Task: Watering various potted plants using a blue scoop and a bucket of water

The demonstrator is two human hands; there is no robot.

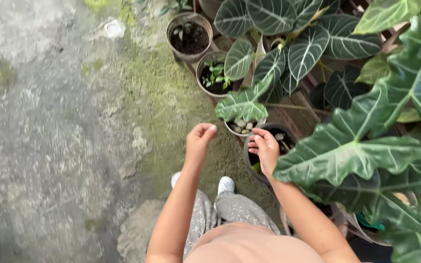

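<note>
My left hand (198,140) hangs over the mossy concrete floor with its fingers curled shut; I see nothing in it. My right hand (265,148) hovers at the rim of a dark pot (288,135), fingers loosely bent and apart, holding nothing that I can see. Just beyond both hands stands a white pot (243,127) topped with pale pebbles, with a veined green leaf (242,103) over it. My legs and white shoes (225,184) show below the hands.
Two more pots with dark soil and small seedlings (189,36) (214,75) line the planter edge farther off. Large dark leaves with white veins (366,146) crowd the right side. Grey, moss-stained concrete (49,122) spreads to the left.
</note>
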